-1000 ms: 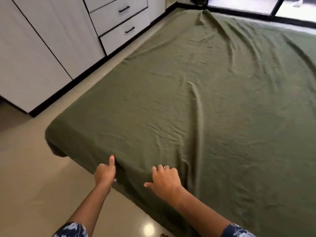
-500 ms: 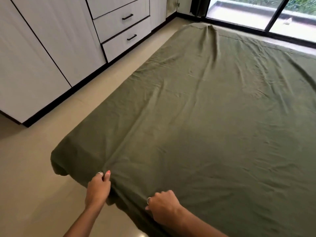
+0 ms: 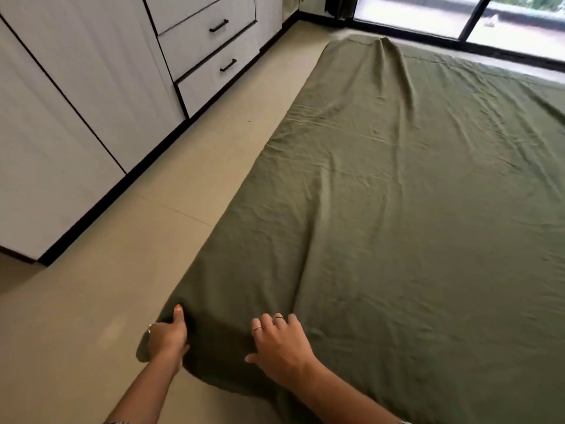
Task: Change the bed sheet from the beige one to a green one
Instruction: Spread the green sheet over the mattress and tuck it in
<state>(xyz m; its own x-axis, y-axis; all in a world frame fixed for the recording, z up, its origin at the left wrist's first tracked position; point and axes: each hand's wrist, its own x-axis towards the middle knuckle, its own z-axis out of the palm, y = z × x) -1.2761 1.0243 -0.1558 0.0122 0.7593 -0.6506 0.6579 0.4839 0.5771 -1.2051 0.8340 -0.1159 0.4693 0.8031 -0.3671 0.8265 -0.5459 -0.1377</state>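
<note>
— Pale floor tiles (image 3: 128,270), low mattress; where's the green sheet (image 3: 397,209)?
— Spread over it. Both hands have shifted to the near-left corner: left hand (image 3: 167,338) pinches the edge, right hand (image 3: 279,347) lies curled on top. I'd say tucking's begun.

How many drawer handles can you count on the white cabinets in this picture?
2. The upper black drawer handle sits on the drawer near the top of the view; the lower drawer handle is on the drawer beneath it, nearest the floor. More may lie above the frame.
</note>
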